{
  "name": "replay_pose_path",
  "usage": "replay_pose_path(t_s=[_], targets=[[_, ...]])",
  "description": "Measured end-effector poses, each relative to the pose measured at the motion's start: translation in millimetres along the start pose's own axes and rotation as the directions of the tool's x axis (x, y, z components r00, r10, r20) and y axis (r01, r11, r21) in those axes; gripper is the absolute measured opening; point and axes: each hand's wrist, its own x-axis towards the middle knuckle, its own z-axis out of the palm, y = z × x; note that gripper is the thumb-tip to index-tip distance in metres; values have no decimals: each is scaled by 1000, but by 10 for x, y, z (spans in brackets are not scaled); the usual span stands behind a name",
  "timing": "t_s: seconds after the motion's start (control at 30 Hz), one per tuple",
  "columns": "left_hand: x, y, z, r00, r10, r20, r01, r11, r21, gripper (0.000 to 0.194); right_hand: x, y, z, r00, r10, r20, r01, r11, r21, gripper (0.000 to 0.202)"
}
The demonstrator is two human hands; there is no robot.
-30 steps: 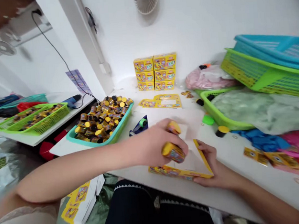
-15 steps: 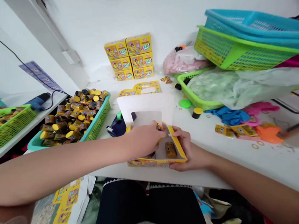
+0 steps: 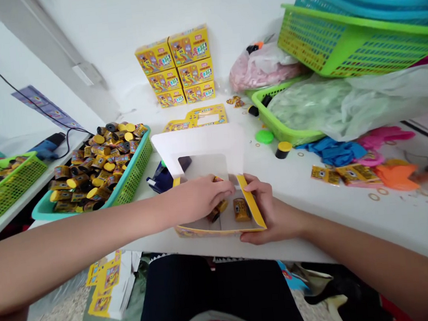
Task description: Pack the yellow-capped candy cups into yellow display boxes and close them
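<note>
An open yellow box (image 3: 219, 232) with its white lid (image 3: 201, 140) raised sits at the table's front edge. My right hand (image 3: 264, 208) grips its right wall, the thumb below the front corner and fingers over the rim. My left hand (image 3: 198, 196) reaches inside with curled fingers, and part of a small brown-and-yellow canister (image 3: 218, 179) shows between them. Just under that hand another canister (image 3: 218, 211) lies tilted. To its right, a labelled canister (image 3: 242, 209) rests on the box floor. My left hand hides the box's left part.
Left of the box, a turquoise basket (image 3: 135, 174) holds many canisters, with a dark blue tape dispenser (image 3: 159, 178) nearby. Closed yellow boxes (image 3: 190, 48) are stacked against the wall. At right are a green basket (image 3: 293, 135) with plastic bags and a yellow-capped canister (image 3: 283, 150).
My left hand has drawn slightly left and back inside the box, uncovering the tilted canister beneath it. My right hand keeps its grip. The camera view has tilted a little.
</note>
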Motion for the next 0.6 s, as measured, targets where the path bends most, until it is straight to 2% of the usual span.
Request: replay_pose_path(t_s=[0.17, 0.2, 0.27, 0.33, 0.43, 0.6], targets=[[-113, 14, -69, 997, -63, -51, 59, 995, -83, 53, 4, 20, 18, 1000, -17, -12, 17, 999, 32, 93], [-127, 9, -94, 997, -73, -41, 69, 993, -94, 52, 4, 24, 20, 1000, -14, -9, 15, 999, 31, 93], [-140, -12, -147, 997, -71, -19, 69, 995, -65, 38, 1, 28, 19, 1000, -10, -1, 10, 1000, 29, 94], [-138, -47, -191, 1000, -30, 8, 30, 1000, -8, 22, -1, 31, 14, 1000, -9, 1, 9, 999, 33, 94], [-125, -91, -218, 1000, -1, 29, -3, 991, 131, 17, -7, 36, 4, 1000, -5, 2, 5, 1000, 30, 94], [-80, 38, -217, 976, -149, 162, 65, 898, 436, 25, -22, 43, 5, 1000, 11, 14, -12, 999, 39, 94]])
